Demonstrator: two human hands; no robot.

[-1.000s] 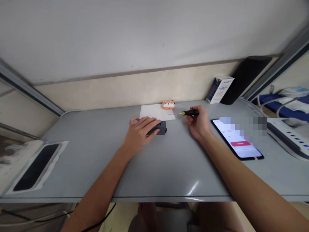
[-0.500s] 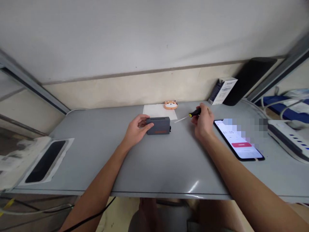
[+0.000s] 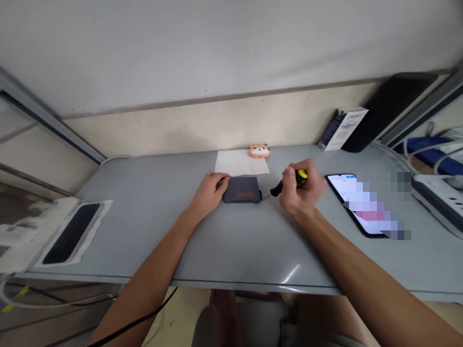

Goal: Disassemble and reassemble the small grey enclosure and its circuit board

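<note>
A small dark grey box point(image 3: 243, 187) with orange lettering and a row of vent slots lies flat on the grey desk. My left hand point(image 3: 210, 193) grips its left end, thumb along the near side and fingers behind. My right hand point(image 3: 303, 189) is wrapped around the black and yellow handle of a screwdriver point(image 3: 278, 188). Its thin metal shaft slants down to the left, with the tip at the box's near right corner, beside a small black part sticking out there. Whether the tip touches the box I cannot tell.
Behind the box lie white paper point(image 3: 237, 163) and an orange animal-face case point(image 3: 259, 151). A lit phone point(image 3: 347, 193) and a power strip point(image 3: 439, 197) are on the right. A carton point(image 3: 343, 129) leans near a black cylinder point(image 3: 392, 113). Another phone point(image 3: 72, 233) lies left.
The box has been tipped from standing on its side to lying flat. My right hand has turned its grip on the screwdriver, bringing the tip down to the box's right end.
</note>
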